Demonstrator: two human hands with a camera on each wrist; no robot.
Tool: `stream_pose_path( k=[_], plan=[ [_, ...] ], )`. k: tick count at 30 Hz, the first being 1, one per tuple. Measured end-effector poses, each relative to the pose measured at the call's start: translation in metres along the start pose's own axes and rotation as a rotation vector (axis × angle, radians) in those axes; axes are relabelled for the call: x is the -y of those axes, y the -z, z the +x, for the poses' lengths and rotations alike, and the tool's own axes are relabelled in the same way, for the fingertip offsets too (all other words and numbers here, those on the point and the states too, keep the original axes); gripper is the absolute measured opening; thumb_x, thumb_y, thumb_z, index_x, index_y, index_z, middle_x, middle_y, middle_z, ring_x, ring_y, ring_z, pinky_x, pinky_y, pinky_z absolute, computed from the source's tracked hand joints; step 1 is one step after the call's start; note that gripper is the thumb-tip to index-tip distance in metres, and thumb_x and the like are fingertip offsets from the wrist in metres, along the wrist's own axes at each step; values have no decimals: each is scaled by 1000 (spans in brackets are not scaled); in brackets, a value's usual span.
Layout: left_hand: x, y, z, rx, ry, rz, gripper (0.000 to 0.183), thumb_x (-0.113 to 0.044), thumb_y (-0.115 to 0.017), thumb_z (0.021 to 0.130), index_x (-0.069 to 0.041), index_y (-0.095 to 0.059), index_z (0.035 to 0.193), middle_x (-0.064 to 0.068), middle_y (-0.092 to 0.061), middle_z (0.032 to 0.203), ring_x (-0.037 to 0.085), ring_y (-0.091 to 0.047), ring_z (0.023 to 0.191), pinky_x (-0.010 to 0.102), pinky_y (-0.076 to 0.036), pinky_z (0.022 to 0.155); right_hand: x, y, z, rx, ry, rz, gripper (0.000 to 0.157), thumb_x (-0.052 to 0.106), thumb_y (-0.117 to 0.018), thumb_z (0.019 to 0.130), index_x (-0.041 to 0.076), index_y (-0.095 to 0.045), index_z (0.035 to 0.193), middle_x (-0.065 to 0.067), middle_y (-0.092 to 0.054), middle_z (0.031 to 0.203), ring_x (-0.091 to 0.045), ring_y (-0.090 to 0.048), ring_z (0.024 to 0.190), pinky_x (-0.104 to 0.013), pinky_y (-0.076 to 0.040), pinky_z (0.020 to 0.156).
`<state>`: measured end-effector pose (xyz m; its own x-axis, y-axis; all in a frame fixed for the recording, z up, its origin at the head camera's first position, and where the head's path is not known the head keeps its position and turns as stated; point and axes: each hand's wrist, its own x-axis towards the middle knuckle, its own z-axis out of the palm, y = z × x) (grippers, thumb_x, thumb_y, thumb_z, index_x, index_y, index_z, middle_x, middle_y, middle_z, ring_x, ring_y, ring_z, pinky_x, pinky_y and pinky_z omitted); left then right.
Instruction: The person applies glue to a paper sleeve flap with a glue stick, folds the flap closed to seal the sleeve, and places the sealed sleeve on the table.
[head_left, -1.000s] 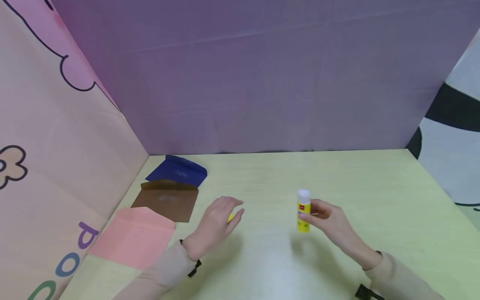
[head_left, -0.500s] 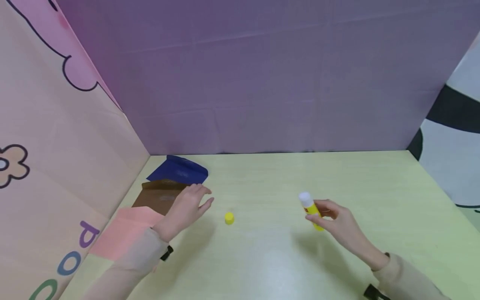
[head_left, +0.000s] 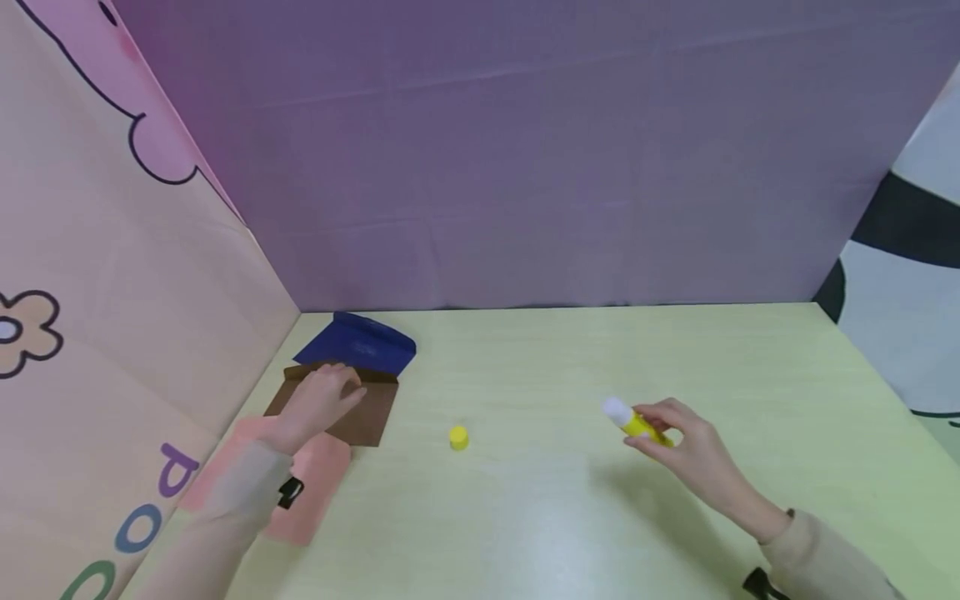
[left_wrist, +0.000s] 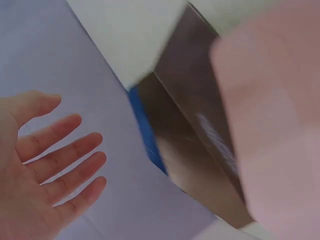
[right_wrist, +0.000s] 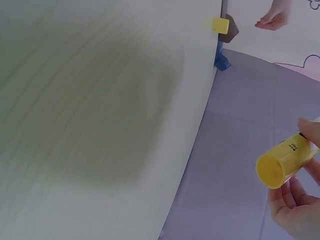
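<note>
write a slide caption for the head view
Right hand holds a tilted glue stick; left hand hovers over the brown envelope; cap on the table.

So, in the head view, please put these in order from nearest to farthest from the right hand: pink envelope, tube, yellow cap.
1. Tube: held in the right hand.
2. Yellow cap: on the table, left of that hand.
3. Pink envelope: farthest left, partly hidden by the left sleeve.
</note>
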<state>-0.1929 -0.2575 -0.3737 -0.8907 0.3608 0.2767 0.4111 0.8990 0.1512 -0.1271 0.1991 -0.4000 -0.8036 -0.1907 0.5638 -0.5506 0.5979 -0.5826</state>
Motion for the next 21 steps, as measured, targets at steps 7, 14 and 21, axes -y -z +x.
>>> stream_pose_path(
  k=[7, 14, 21],
  plan=[
    [32, -3, -10, 114, 88, -22, 23, -18, -64, 80, 1, -64, 92, 14, -63, 89, 32, -58, 83, 45, -47, 71, -5, 1, -2, -44, 95, -55, 37, -7, -77, 54, -2, -65, 88, -1, -57, 79, -1, -48, 70, -7, -41, 59],
    [51, -6, -22, 157, 119, -22, 42, -27, -69, 75, 6, -61, 99, 22, -60, 96, 38, -56, 88, 49, -45, 75, -7, 2, -5, -13, 86, -95, 36, -3, -77, 56, 1, -66, 90, -1, -57, 84, -6, -48, 74, -7, -40, 61],
    [62, -6, -33, 261, 121, 89, 61, -27, -76, 65, 9, -54, 110, 29, -53, 108, 46, -47, 101, 56, -38, 82, -10, 1, -7, 13, 76, -118, 35, -2, -78, 57, 3, -66, 90, 1, -56, 84, -6, -47, 75, -13, -44, 60]
  ],
)
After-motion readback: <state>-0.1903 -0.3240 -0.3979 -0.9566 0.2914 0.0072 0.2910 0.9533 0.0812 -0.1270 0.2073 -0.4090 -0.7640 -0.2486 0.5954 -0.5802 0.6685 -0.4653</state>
